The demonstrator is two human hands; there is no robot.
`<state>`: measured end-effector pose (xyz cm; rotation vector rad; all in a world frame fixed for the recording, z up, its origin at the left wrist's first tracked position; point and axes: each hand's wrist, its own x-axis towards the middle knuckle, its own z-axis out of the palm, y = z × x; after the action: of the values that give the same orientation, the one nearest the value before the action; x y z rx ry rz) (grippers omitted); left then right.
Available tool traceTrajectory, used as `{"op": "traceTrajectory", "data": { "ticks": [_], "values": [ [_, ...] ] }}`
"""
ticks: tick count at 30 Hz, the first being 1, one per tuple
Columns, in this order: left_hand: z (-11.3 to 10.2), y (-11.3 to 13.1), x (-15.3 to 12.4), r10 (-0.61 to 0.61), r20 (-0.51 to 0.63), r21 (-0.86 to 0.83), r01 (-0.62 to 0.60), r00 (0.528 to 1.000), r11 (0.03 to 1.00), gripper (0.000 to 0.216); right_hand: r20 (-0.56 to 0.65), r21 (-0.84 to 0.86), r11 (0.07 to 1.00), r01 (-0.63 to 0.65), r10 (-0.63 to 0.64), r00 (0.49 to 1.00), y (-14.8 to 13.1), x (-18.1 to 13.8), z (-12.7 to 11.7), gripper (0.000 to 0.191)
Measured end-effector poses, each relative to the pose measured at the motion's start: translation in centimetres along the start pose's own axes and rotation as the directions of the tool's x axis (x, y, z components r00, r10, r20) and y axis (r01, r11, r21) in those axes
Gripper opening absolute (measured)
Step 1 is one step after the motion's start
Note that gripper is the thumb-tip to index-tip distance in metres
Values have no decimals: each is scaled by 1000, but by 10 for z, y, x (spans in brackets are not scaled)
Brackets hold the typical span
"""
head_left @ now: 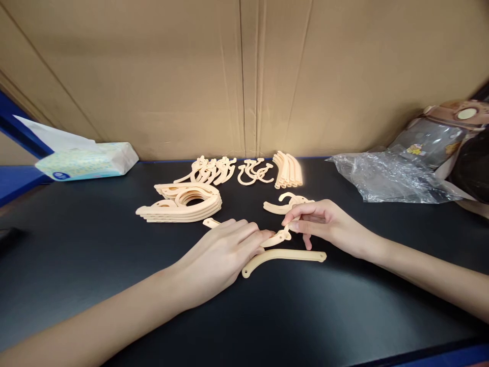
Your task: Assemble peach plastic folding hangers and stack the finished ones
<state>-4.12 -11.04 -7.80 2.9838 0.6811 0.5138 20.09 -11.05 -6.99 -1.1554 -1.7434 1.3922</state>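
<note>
Both my hands meet over a cream plastic hanger arm at the middle of the black table. My left hand lies on it palm down, fingers pressing its left part, whose end pokes out at the far side. My right hand pinches the arm's right end with thumb and forefinger. A second curved hanger arm lies loose just in front of my hands. A hook piece rests right behind my right hand.
Further back lie a stack of hanger bodies, a row of hook parts, loose hooks and a bundle of arms. A tissue pack sits far left, crumpled plastic bags far right. A cardboard wall closes the back.
</note>
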Motion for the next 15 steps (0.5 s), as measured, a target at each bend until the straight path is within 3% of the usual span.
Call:
{"op": "traceTrajectory", "data": {
  "ticks": [15],
  "values": [
    [-2, 1, 0, 34, 27, 77, -36, 999, 996, 30, -5, -121, 992, 30, -31, 1000, -3, -2, 5, 22]
  ]
}}
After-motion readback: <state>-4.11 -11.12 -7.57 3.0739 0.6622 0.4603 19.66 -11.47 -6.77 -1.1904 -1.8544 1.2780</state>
